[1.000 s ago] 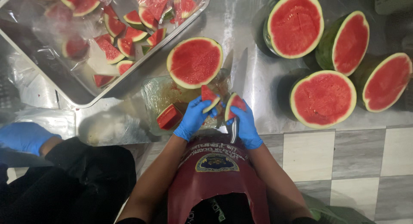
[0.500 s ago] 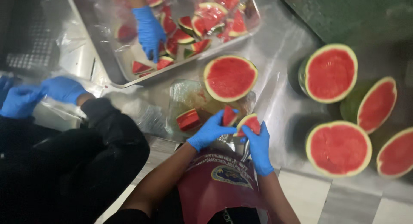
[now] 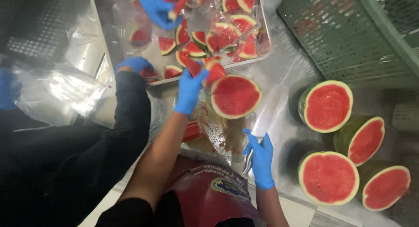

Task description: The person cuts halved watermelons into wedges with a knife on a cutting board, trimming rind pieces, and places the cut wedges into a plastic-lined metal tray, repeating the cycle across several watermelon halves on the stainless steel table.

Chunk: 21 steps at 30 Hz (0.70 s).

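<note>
Left hand grasping watermelon wedges at near edge of tray; right hand clenched on knife, right of halved melon.

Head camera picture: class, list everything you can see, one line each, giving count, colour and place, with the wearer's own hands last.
watermelon halves: four, red flesh and green rind, cut side up at right.
watermelon half: one, red, centre, beside the wearer's raised hand.
watermelon wedges: many, red and green, lying in the tray.
tray: one, metal, lined with clear film, top centre.
crate: one, green plastic, top right.
plastic bag: one, clear, left.
co-worker's hands: two in view, blue gloves, over and beside the tray.
knife: one, steel, under the right hand.
apron: one, dark red, bottom centre.
left hand: blue glove, holding wedges at the tray's edge.
right hand: blue glove, on the knife.
</note>
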Available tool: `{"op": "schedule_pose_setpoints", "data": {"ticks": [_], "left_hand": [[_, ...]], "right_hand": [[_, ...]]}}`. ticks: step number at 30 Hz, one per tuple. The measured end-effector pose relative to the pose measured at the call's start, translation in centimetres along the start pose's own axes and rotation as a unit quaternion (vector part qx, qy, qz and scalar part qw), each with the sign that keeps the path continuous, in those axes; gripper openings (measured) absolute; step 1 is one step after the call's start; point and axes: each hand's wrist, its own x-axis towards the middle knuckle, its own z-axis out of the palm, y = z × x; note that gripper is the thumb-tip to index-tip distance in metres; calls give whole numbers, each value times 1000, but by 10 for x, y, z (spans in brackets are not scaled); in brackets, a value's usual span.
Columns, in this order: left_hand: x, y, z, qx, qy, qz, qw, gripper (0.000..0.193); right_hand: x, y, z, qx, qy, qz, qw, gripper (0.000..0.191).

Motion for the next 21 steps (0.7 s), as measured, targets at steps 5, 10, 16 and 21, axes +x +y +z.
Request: {"op": "schedule_pose_setpoints", "data": {"ticks": [5, 10, 16, 21], "left_hand": [[89, 13, -23, 147, 76, 175, 971, 29], [74, 11, -31, 253, 137, 214, 934, 26], [81, 17, 33, 464, -48, 220, 857, 33], [112, 22, 89, 573, -156, 273, 757, 31]], "right_hand": [[-26, 32, -29, -5, 55, 36, 998, 20], [-52, 63, -41, 47, 125, 85, 987, 23], [-68, 74, -39, 34, 164, 92, 981, 20], [-68, 79, -37, 36, 167, 59, 984, 17]]}}
